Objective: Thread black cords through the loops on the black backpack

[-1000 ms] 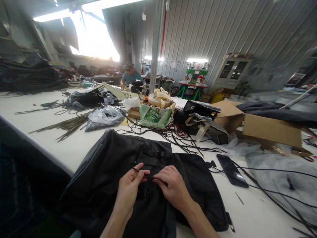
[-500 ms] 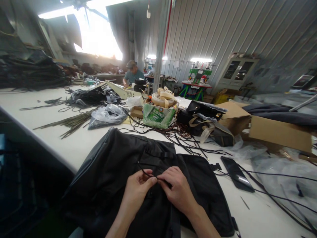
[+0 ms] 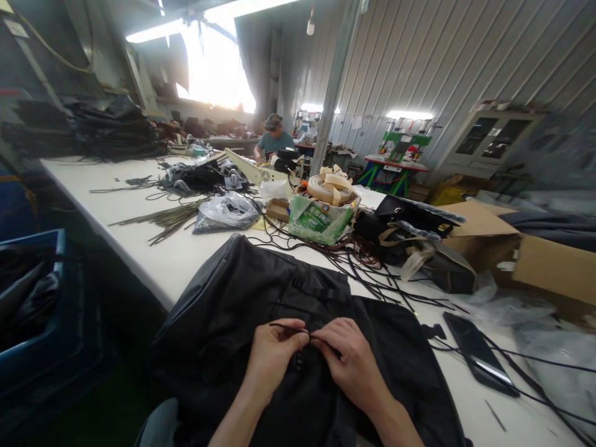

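A large black bag (image 3: 218, 310) lies across the near part of the table, with straps and a buckle on its upper face. Over its middle, my left hand (image 3: 274, 351) pinches a thin black cord (image 3: 282, 326) between thumb and fingers; one end sticks out to the left. My right hand (image 3: 347, 357) is closed in a pinch right beside it, fingertips almost touching the left thumb, on what looks like the same cord. The exact spot between the fingertips is hidden. Small dark pieces hang just below the left fingertips.
Behind the bag are loose black cords (image 3: 372, 279), a green-and-white container (image 3: 321, 217) with rolled tape, and a plastic bag (image 3: 228, 214). A phone (image 3: 479, 354) lies right, near a cardboard box (image 3: 554, 261). A blue crate (image 3: 46, 335) stands left. A co-worker (image 3: 275, 139) sits farther back.
The view has turned left, bringing the blue crate into sight, so everything appears shifted right. Both hands keep their pinch, and the cord's free end now points more sideways.
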Available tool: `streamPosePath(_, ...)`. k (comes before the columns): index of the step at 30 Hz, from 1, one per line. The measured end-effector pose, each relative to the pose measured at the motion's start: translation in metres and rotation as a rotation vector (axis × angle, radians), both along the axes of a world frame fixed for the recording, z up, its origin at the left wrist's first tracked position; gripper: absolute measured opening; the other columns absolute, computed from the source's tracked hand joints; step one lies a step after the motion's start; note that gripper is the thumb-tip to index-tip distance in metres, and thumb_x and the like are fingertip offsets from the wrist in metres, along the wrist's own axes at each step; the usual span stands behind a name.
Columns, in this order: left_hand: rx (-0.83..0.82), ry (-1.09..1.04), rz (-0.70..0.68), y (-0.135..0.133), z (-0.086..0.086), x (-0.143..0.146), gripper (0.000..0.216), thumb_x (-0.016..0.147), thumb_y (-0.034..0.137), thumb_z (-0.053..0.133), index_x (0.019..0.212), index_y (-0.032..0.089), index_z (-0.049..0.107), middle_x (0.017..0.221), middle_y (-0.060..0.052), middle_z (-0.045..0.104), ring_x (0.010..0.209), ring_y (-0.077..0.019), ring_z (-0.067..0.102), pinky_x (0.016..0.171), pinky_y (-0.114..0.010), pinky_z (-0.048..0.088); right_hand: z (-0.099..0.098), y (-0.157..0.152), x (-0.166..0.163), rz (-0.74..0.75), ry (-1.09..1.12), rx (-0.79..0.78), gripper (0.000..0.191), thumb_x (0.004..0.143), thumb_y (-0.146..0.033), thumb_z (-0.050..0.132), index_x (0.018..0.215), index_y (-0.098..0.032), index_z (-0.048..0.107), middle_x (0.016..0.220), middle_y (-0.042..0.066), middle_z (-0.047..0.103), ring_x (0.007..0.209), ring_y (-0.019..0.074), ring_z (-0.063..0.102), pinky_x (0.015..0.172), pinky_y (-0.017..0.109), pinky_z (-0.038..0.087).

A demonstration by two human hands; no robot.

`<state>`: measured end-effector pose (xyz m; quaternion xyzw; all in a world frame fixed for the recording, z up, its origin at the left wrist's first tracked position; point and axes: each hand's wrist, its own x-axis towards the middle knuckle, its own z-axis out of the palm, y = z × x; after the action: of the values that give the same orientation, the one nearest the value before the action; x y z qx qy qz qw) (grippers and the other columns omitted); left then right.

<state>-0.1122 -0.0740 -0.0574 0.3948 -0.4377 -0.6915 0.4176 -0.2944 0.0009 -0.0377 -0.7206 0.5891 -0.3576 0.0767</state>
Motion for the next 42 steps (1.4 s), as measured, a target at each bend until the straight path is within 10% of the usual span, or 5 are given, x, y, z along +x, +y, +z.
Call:
streamPosePath(23, -0.017, -0.002, 0.025, 0.0, -0.002, 0.003, 0.043, 0.066, 0.038, 0.101, 0.099, 0.015, 0.086, 0.089, -0.009, 0.085, 0.083, -0.0237, 0.075, 0.077, -0.03, 0.058, 0.0, 0.001, -0.002, 0.005, 0.014, -0.011, 0.016, 0.108, -0.02, 0.067, 0.111, -0.027, 0.082, 0.1, 0.005, 0.081, 0.095, 0.0244, 0.07, 0.092, 0.045, 0.051)
streamPosePath(33, -0.019, 0.072, 0.07, -0.003, -0.008, 0.004, 0.086, 0.07, 0.057, 0.102, 0.137, 0.013, 0.072, 0.131, -0.019, 0.081, 0.128, -0.0357, 0.074, 0.12, -0.05, 0.056, -0.006, 0.001, -0.013, -0.35, -0.297, -0.254, 0.028, 0.115, -0.028, 0.054, 0.132, -0.03, 0.076, 0.122, 0.007, 0.077, 0.115, 0.0234, 0.072, 0.104, 0.041, 0.059)
streamPosePath(42, -0.493, -0.397, 0.283, 0.014, 0.023, 0.05, 0.07, 0.095, 0.064, 0.079, 0.157, 0.04, 0.06, 0.16, -0.005, 0.065, 0.14, -0.0402, 0.067, 0.124, -0.065, 0.054, -0.012, -0.003, -0.01, -0.329, -0.215, -0.177, 0.033, 0.113, -0.018, 0.051, 0.132, -0.028, 0.075, 0.118, 0.006, 0.077, 0.111, 0.0238, 0.068, 0.101, 0.043, 0.056)
